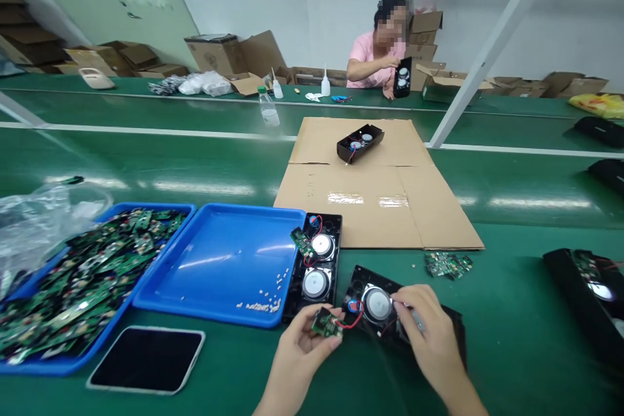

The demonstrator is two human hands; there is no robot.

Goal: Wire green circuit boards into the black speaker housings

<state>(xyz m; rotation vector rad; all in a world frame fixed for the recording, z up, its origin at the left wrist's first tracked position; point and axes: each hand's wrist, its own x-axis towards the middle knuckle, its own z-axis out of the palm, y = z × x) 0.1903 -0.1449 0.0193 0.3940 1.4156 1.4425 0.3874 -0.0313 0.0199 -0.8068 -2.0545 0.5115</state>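
In my left hand (308, 346) a small green circuit board (325, 323) is pinched between thumb and fingers. A red wire runs from it to a black speaker housing (358, 281) lying tilted on the bench. The housing holds a round silver-white speaker (377, 305) and a small blue part (353, 305). My right hand (429, 325) is over the housing, thumb and fingertips pressed together at the speaker's right edge; what they pinch is hidden. It covers much of the housing's right half. A thin dark lead with a white plug (379, 333) lies below the speaker.
Left of my hands stands a second housing (336, 227) with two speakers and a board, against a blue tray (205, 211) with small white connectors. Farther left are a board-filled tray (104, 338) and a phone (146, 359). Cardboard (380, 208) lies ahead; a co-worker (363, 65) holds another housing.
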